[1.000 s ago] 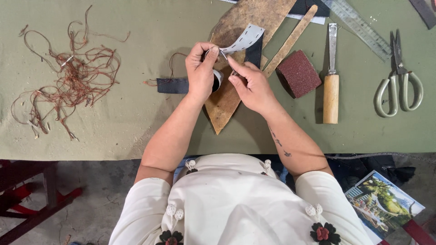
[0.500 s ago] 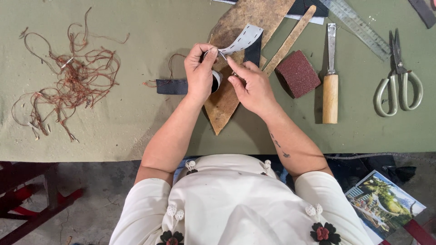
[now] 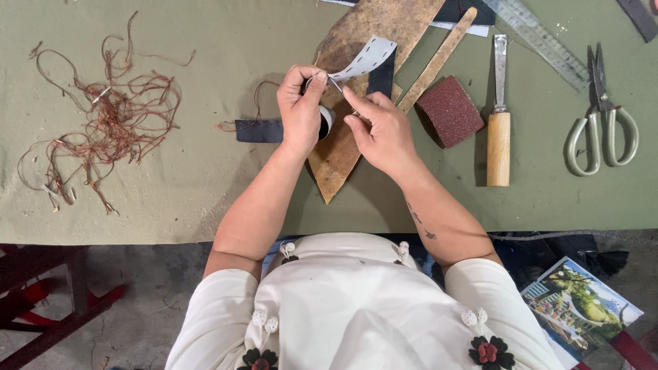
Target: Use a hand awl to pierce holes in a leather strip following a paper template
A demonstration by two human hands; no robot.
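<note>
Hands (image 3: 343, 113) pinch stitched strip (image 3: 363, 60), table mid

thread tangle (image 3: 103, 130) left of hands (image 3: 343, 116), sanding block (image 3: 449, 111), chisel (image 3: 499, 116), scissors (image 3: 602, 116) right

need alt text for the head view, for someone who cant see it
Both hands work over a green table: the left hand pinches a pale perforated strip, the right hand holds a thin needle-like tool to it. Scissors and tangled brown thread lie nearby.

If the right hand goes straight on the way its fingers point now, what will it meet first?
Most likely the left hand: the right hand points up-left toward it, across the needle and pale strip. Depth is unclear.
</note>
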